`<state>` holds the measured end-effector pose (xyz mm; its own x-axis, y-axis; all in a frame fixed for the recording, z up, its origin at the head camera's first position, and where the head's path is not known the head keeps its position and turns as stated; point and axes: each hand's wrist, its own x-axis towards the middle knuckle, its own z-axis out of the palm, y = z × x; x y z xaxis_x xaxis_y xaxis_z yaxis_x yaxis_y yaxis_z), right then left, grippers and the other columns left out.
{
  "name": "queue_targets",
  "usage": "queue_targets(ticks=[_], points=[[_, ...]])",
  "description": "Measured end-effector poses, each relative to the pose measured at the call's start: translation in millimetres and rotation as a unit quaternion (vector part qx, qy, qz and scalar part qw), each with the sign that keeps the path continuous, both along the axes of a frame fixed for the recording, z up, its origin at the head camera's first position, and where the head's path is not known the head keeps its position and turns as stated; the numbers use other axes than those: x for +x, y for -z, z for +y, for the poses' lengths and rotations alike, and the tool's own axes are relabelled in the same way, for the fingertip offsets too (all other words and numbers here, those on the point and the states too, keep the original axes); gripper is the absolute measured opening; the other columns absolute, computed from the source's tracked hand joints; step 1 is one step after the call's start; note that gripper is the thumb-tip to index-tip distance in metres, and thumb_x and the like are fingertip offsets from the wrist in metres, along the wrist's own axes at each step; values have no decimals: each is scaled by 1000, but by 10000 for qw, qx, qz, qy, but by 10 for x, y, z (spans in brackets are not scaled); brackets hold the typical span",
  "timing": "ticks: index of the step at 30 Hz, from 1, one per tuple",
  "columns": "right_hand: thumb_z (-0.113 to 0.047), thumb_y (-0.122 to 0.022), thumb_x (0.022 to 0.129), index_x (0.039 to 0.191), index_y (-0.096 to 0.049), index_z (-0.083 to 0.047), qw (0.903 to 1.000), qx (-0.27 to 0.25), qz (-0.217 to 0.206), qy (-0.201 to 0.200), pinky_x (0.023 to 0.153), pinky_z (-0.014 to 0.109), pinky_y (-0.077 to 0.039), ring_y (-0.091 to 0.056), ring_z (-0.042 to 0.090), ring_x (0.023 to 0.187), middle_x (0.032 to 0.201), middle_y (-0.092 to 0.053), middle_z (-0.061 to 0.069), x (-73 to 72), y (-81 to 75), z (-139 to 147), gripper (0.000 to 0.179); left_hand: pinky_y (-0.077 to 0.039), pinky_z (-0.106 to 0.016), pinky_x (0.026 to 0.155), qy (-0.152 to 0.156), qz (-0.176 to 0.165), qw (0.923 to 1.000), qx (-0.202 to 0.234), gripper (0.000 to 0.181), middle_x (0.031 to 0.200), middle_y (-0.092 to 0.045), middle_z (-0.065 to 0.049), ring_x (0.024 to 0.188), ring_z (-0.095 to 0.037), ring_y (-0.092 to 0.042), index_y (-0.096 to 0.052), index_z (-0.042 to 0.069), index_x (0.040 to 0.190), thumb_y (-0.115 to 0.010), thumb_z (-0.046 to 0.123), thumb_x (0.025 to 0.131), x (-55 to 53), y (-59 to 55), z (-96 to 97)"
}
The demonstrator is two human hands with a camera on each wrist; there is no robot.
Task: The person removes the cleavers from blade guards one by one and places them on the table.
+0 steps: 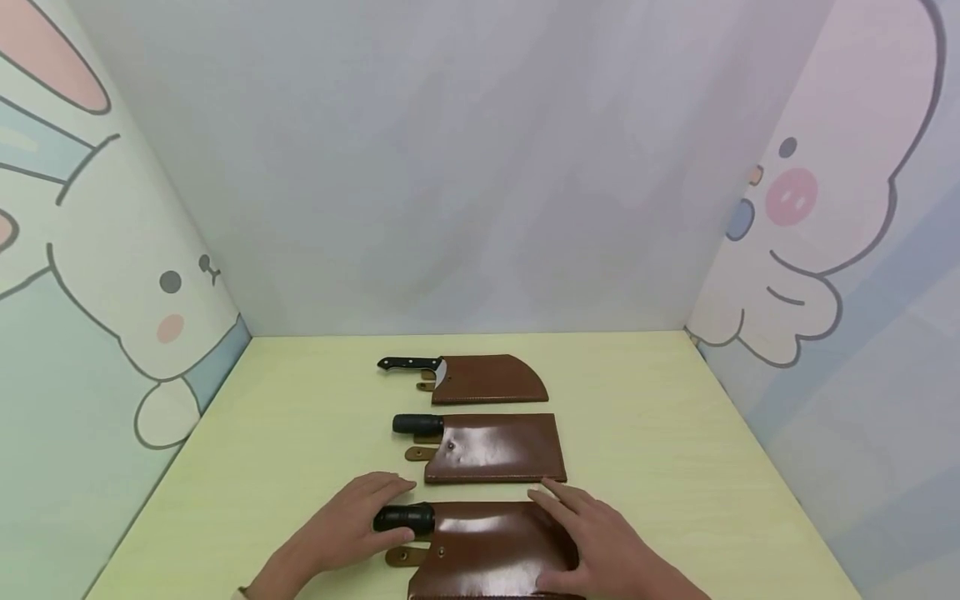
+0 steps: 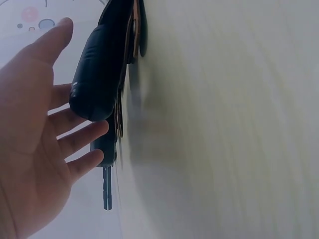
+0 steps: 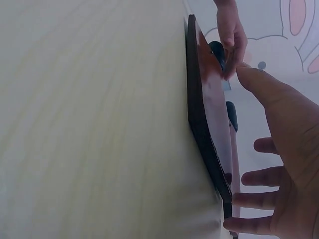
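Note:
Three cleavers in brown leather sheaths lie in a column on the table, handles to the left. My left hand (image 1: 352,525) is spread about the black handle (image 1: 405,518) of the nearest cleaver, thumb on the near side and fingers beyond it. In the left wrist view, a gap shows between the palm and that handle (image 2: 95,74). Over the right end of the nearest sheath (image 1: 487,542) is my right hand (image 1: 596,537), fingers spread and nothing gripped. The right wrist view shows its fingertips right at the sheath's edge (image 3: 194,99).
Behind lie the middle sheath (image 1: 498,450) and the far, curved-tipped sheath (image 1: 491,379), whose cleaver has a riveted black handle (image 1: 408,363). A snap strap (image 1: 405,557) sticks out left of the nearest sheath. Pale walls with cartoon animals enclose the yellow table (image 1: 675,433).

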<state>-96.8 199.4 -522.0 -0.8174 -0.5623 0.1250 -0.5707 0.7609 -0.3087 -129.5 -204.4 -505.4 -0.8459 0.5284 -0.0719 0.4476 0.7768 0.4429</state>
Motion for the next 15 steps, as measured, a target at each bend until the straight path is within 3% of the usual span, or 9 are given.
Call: queue_targets(ticks=[9,15], points=[[-90,-53,79,157,-41,-20,9951,587,652,-466,93,47,-49,-54,23,132,153,-50,4,-18,104,-11,105,-46,-44,96,459,288,9985,85,53,116,-64,12,109,-12,-56,-73,23,121,-56,66,96,-35,5,21],[-96,-43,76,159,-37,-15,9924,1003,381,-596,97,49,-48,-50,28,137,156,-46,9,-21,89,-46,116,-46,-34,82,514,185,9983,213,53,109,-62,13,96,-5,-52,-73,26,120,-64,68,89,-50,18,36]])
